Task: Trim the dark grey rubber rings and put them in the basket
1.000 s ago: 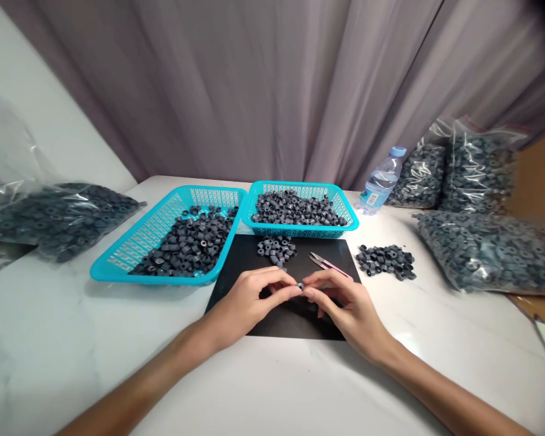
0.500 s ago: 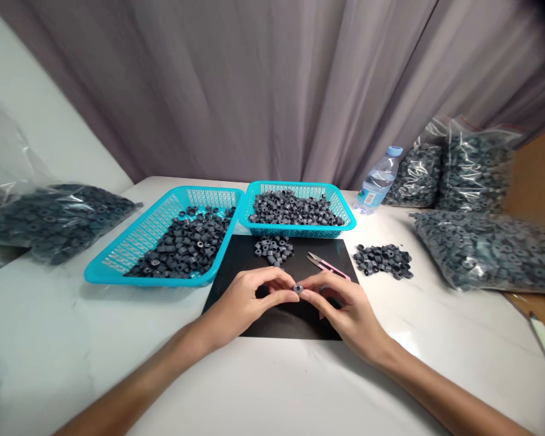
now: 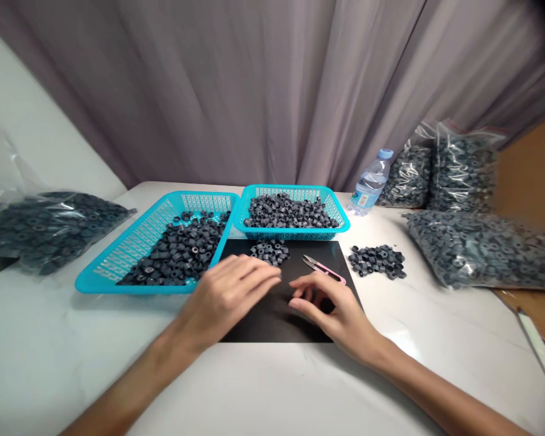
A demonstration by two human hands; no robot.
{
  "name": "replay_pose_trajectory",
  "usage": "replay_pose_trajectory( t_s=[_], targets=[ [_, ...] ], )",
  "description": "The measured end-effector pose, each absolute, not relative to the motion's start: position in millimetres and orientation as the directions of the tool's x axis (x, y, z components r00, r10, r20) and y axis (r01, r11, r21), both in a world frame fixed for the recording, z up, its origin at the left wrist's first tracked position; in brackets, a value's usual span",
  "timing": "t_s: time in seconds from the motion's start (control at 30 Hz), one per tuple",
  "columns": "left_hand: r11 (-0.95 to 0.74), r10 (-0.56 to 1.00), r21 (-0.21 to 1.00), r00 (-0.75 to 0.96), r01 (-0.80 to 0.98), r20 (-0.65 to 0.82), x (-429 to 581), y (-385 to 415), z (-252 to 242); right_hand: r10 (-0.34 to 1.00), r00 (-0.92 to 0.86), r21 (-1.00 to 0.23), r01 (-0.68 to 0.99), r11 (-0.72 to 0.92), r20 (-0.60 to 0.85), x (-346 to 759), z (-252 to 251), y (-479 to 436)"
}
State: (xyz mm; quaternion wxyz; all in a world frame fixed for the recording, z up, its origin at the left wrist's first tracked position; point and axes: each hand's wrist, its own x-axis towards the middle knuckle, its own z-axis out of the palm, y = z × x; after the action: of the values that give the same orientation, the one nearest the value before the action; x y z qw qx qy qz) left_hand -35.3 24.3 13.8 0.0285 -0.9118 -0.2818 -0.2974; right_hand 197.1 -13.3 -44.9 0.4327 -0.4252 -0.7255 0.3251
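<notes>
1. The left hand point(image 3: 231, 297) is held above the black mat point(image 3: 277, 324), its fingers bunched and pointed right; whether a ring is gripped cannot be told.
2. The right hand point(image 3: 331, 309) is loosely curled over the mat's right part, a gap left between thumb and forefinger.
3. Small grey rings point(image 3: 272, 249) are heaped on the mat's far part, just beyond the left fingertips.
4. Beyond the right hand, pink-handled snips point(image 3: 323, 270) are laid on the mat.
5. More rings are piled on the white table point(image 3: 272, 393), right of the mat.
6. Rings are also held in the left basket point(image 3: 118, 289) and the far basket point(image 3: 295, 231).
7. The far right is occupied by a bottle point(image 3: 367, 188) and filled bags point(image 3: 481, 251).
</notes>
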Motion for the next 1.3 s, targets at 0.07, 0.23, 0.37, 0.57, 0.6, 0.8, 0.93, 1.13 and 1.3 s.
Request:
replay_pose_trajectory(
  t_s=[0.07, 0.23, 0.37, 0.57, 0.6, 0.8, 0.93, 1.13, 1.3],
  targets=[
    [-0.687, 0.613, 0.063, 0.532, 0.724, 0.584, -51, 34, 25, 0.881, -0.319, -0.79, 0.404, 0.461, 0.351, 197, -47, -12],
    [-0.309, 0.781, 0.025, 0.239, 0.951, 0.578, -85, 57, 37, 0.856, -0.377, -0.723, 0.47, 0.506, 0.353, 198, -53, -11],
    [-0.483, 0.747, 0.09, 0.356, 0.871, 0.561, -73, 49, 32, 0.86, -0.372, -0.731, 0.466, 0.498, 0.349, 196, -54, -12],
    [-0.685, 0.684, -0.08, 0.677, 0.725, 0.271, -40, 30, 5, 0.845, -0.302, -0.616, 0.583, 0.53, 0.441, 197, -56, -9],
    [-0.691, 0.674, -0.121, 0.696, 0.713, 0.248, -39, 30, 0, 0.841, -0.266, -0.561, 0.646, 0.518, 0.47, 199, -57, -7],
    [-0.686, 0.648, -0.139, 0.686, 0.715, 0.331, -41, 32, -5, 0.848, -0.207, -0.176, 0.928, 0.328, 0.489, 217, -66, 9],
    [-0.654, 0.688, 0.041, 0.572, 0.756, 0.447, -39, 29, 4, 0.859, -0.251, -0.003, 0.959, 0.282, 0.445, 222, -68, 11],
    [-0.522, 0.85, 0.628, 0.409, 0.578, 0.331, -24, 19, 6, 0.898, -0.1, -0.433, 0.85, 0.301, 0.429, 217, -58, 3],
    [-0.112, 0.917, 0.977, 0.398, 0.18, 0.031, -11, 16, -2, 0.977, 0.023, -0.926, 0.324, 0.193, 0.212, 201, -43, -14]
  ],
)
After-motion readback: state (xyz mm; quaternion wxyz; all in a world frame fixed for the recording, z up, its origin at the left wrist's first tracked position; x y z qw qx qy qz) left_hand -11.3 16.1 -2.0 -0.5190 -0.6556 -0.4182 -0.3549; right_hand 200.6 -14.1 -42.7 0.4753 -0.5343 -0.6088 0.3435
